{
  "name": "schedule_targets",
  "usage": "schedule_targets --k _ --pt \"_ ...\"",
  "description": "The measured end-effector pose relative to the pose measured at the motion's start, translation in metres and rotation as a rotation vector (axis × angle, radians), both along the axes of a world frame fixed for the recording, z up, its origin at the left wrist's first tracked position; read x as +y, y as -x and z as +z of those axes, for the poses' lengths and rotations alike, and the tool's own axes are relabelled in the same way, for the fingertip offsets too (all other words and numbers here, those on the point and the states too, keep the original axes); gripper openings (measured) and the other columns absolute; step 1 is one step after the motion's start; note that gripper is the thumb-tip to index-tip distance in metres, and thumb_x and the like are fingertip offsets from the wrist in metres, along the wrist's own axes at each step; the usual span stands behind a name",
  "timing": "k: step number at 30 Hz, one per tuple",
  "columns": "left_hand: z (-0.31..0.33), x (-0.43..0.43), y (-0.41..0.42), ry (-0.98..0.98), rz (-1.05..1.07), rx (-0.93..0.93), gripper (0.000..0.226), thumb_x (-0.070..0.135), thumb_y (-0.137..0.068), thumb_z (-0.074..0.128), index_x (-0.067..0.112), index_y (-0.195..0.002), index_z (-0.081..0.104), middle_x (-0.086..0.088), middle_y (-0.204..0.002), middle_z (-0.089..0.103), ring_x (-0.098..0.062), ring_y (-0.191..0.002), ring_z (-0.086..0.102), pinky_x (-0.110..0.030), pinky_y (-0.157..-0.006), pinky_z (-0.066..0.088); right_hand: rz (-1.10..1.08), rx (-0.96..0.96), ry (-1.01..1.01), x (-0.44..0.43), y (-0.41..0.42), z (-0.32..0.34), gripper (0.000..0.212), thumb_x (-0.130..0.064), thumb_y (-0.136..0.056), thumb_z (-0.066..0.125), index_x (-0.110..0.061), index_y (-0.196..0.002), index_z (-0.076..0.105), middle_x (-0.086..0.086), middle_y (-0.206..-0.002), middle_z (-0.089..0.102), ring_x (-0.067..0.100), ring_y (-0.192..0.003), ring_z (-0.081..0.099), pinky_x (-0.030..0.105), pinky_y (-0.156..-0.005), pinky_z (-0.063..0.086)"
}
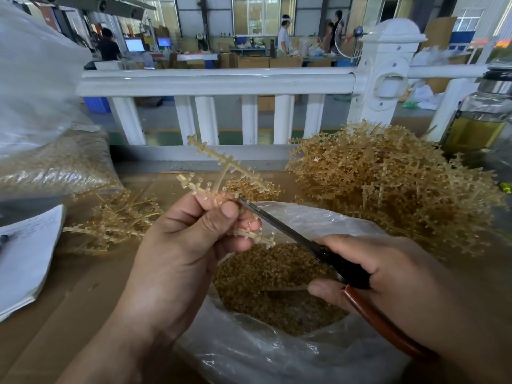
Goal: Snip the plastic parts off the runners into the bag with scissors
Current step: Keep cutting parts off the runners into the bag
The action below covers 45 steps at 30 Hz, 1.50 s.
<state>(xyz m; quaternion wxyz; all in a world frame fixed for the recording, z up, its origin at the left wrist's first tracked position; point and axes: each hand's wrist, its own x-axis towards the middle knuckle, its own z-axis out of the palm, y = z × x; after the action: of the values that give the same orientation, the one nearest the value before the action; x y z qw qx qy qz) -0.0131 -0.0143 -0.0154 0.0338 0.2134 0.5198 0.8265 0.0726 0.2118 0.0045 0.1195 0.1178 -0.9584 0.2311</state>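
1. The runner (221, 178) hangs over the open bag (318, 217), just above and to the far side of my left hand (188, 245). The branch I hold slants from far left to near right, and a second branch stands up beyond it.
2. The scissors (279, 225) lie on nearly the same slant and point far left. Their tips touch the runner just right of my left thumb, and the blades look almost together.
3. My left thumb and fingers pinch the runner. My right hand (388, 273), near right, is wrapped round the scissor handles.
4. The cut parts (271, 273) fill the bag directly below, so I judge a snipped piece should drop in.
5. A big pile of runners (388, 184) lies far right, and a smaller heap (116, 217) lies left.
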Motion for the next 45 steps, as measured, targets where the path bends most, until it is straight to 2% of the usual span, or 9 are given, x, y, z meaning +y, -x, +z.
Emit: schedule_targets --k 3,7,13,20,26,31,34,45 --pt "0.0002 -0.0001 0.0002 -0.007 0.002 -0.013 0.004 0.025 -0.075 0.073 0.026 -0.073 0.076 -0.004 -0.078 0.075 -0.016 -0.076 0.074 -0.022 -0.062 0.057 -0.006 0.004 -0.004 -0.0004 -0.0001 -0.0001 0.059 -0.078 -0.077 0.046 -0.027 -0.1 0.065 -0.01 -0.072 0.059 0.011 -0.067 0.059 0.035 -0.056 0.048" --pt "0.0001 -0.0002 0.0007 -0.013 0.007 -0.023 0.004 0.024 -0.075 0.073 0.025 -0.073 0.076 -0.004 -0.078 0.074 -0.016 -0.075 0.074 -0.022 -0.061 0.057 -0.023 0.027 -0.032 -0.0031 -0.0003 0.0012 0.049 -0.076 -0.078 0.045 -0.037 -0.101 0.063 -0.013 -0.072 0.057 0.006 -0.071 0.058 0.023 -0.056 0.043" --pt "0.001 -0.0006 0.0001 -0.011 0.003 -0.032 0.004 0.025 -0.074 0.074 0.025 -0.072 0.076 -0.004 -0.077 0.074 -0.016 -0.074 0.073 -0.022 -0.062 0.057 -0.026 0.017 -0.023 -0.0037 0.0002 0.0011 0.055 -0.078 -0.077 0.044 -0.032 -0.1 0.064 -0.011 -0.073 0.059 0.007 -0.07 0.059 0.027 -0.059 0.045" --pt "0.0011 -0.0006 0.0005 -0.009 0.007 -0.047 0.003 0.026 -0.073 0.074 0.026 -0.071 0.076 -0.004 -0.077 0.074 -0.017 -0.075 0.073 -0.022 -0.063 0.057 -0.028 0.012 -0.038 -0.0037 0.0008 0.0 0.059 -0.078 -0.077 0.043 -0.026 -0.094 0.064 -0.008 -0.071 0.057 0.011 -0.067 0.058 0.03 -0.055 0.045" --pt "0.0015 -0.0009 0.0 -0.016 0.008 -0.05 0.003 0.025 -0.074 0.074 0.025 -0.072 0.076 -0.005 -0.078 0.074 -0.018 -0.075 0.073 -0.022 -0.064 0.058 -0.031 0.009 -0.032 -0.0041 0.0013 0.0008 0.052 -0.076 -0.078 0.046 -0.028 -0.089 0.062 -0.01 -0.074 0.056 0.01 -0.068 0.057 0.026 -0.055 0.042" --pt "0.0019 -0.0006 -0.0004 -0.018 0.021 -0.069 0.003 0.024 -0.073 0.076 0.023 -0.075 0.077 -0.007 -0.078 0.074 -0.019 -0.075 0.073 -0.022 -0.062 0.057 -0.04 0.0 -0.028 -0.0038 0.0001 0.0021 0.063 -0.08 -0.075 0.042 -0.027 -0.098 0.065 -0.011 -0.077 0.059 0.008 -0.072 0.058 0.028 -0.062 0.045" --pt "0.0028 -0.0001 -0.0009 -0.013 0.019 -0.073 0.006 0.02 -0.074 0.083 0.022 -0.074 0.077 -0.007 -0.077 0.074 -0.018 -0.075 0.073 -0.022 -0.061 0.057 -0.036 0.004 -0.031 -0.0037 0.0001 0.0029 0.06 -0.078 -0.076 0.045 -0.025 -0.097 0.066 -0.01 -0.077 0.059 0.008 -0.071 0.058 0.028 -0.062 0.045" --pt "-0.0001 -0.0014 0.0006 -0.018 0.006 -0.072 0.004 0.023 -0.073 0.075 0.022 -0.075 0.078 -0.007 -0.078 0.074 -0.018 -0.075 0.074 -0.022 -0.06 0.057 -0.047 -0.021 -0.031 -0.0039 -0.0014 0.0033 0.053 -0.079 -0.076 0.046 -0.031 -0.093 0.062 -0.013 -0.08 0.058 0.007 -0.07 0.058 0.028 -0.058 0.045"
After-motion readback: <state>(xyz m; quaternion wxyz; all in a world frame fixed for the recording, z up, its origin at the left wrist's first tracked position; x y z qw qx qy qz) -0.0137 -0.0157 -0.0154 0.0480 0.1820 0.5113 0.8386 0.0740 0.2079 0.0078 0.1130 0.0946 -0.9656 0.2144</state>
